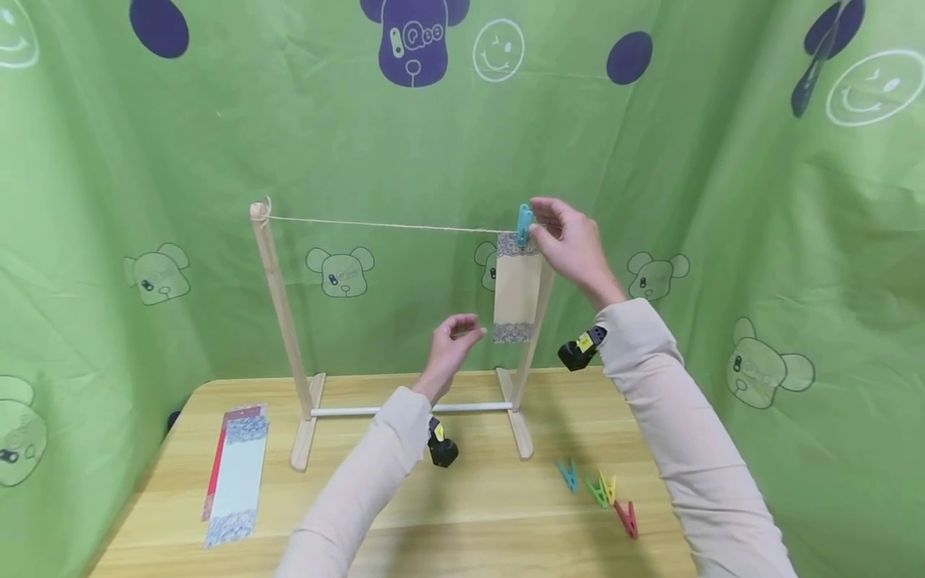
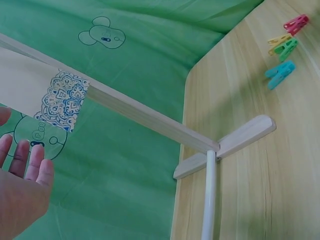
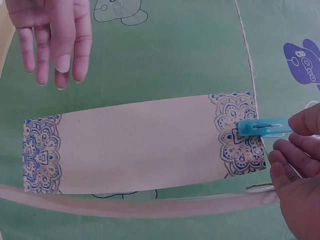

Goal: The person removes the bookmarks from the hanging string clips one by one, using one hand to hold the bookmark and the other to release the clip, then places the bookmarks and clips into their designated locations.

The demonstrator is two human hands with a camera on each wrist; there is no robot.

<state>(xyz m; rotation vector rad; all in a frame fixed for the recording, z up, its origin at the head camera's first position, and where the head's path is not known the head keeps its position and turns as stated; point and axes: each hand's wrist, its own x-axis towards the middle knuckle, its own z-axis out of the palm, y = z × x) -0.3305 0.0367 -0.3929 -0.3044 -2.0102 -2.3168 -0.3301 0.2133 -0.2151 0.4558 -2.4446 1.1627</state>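
A cream paper strip (image 1: pixel 517 291) with patterned ends hangs from the twine (image 3: pixel 247 55), fixed by a blue clothespin (image 3: pixel 262 127). My right hand (image 1: pixel 574 245) is at the clothespin's upper end, thumb and fingers apart beside it; in the right wrist view the thumb overlaps that end. Lower and to the left, my left hand (image 1: pixel 451 349) holds nothing, its fingers loosely bent near the strip's lower edge. In the left wrist view, the left hand's fingers (image 2: pixel 35 162) stand apart from the strip's patterned end (image 2: pixel 62 100).
A wooden frame (image 1: pixel 280 309) with a white crossbar (image 1: pixel 473 407) carries the twine. On the table (image 1: pixel 433 530), a pale blue strip (image 1: pixel 238 482) overlaps a red one (image 1: pixel 214 478) at left. Blue (image 1: pixel 568 476), green (image 1: pixel 597 490), yellow (image 1: pixel 609 486) and red (image 1: pixel 627 520) clothespins lie at right.
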